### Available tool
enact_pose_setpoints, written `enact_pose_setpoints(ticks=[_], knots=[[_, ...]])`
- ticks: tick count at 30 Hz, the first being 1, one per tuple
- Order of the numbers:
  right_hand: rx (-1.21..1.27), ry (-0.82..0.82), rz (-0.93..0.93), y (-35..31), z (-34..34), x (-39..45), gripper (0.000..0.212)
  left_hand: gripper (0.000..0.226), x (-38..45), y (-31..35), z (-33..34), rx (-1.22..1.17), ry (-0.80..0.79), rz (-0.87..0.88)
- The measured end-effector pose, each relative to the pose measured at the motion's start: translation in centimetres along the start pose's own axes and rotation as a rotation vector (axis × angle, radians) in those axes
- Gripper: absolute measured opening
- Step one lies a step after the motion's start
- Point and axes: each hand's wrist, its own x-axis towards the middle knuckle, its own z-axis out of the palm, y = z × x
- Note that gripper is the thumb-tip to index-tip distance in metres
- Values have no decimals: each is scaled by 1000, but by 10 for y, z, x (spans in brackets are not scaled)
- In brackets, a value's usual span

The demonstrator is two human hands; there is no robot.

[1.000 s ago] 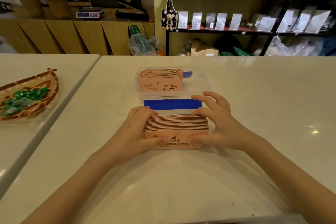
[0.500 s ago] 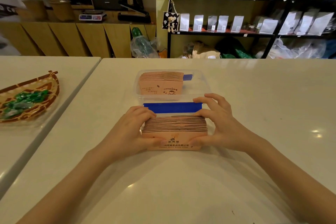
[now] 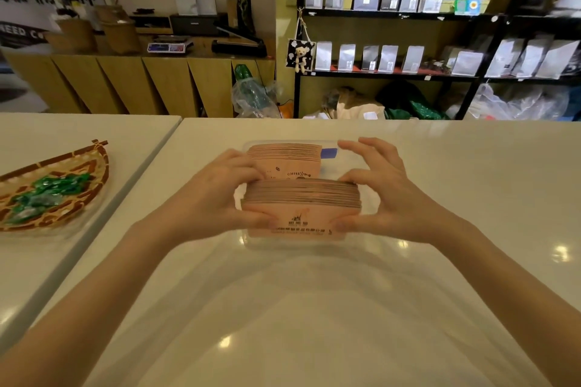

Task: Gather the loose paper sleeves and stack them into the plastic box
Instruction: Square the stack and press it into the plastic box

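Note:
A thick stack of pink paper sleeves [image 3: 301,207] is held on edge between my left hand [image 3: 217,195] and my right hand [image 3: 386,198], one at each end. It hangs over the near half of the clear plastic box [image 3: 371,198] on the white table. A second stack of pink sleeves [image 3: 283,157] stands upright in the far half of the box. A blue label [image 3: 328,153] shows behind that stack. The box's near wall is mostly hidden by the held stack.
A woven basket [image 3: 53,185] with green wrapped sweets lies on the neighbouring white table at left. A seam [image 3: 151,160] separates the two tables. Shelves of bags and a wooden counter stand beyond the table's far edge.
Both hands have lifted the stack off the table and carried it forward over the near half of the box. The blue strip in the box is now covered.

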Motion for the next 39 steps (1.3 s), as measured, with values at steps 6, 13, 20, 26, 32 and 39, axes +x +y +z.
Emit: enact_pose_setpoints(ticks=[6, 13, 20, 26, 32, 39], knots=[[-12, 43, 69, 0, -20, 45, 47, 40, 36, -12, -27, 79, 45, -97], [-23, 7, 119, 19, -8, 80, 48, 41, 61, -39, -21, 123, 6, -191], [-40, -93, 144, 38, 15, 94, 50, 50, 71, -59, 0, 115, -109, -272], [-156, -210, 136, 43, 24, 98, 55, 63, 76, -64, 11, 189, -261, -317], [-263, -246, 135, 44, 28, 102, 57, 56, 83, -64, 12, 308, -338, -331], [-297, -250, 128, 40, 24, 102, 56, 55, 82, -57, 11, 376, -309, -357]])
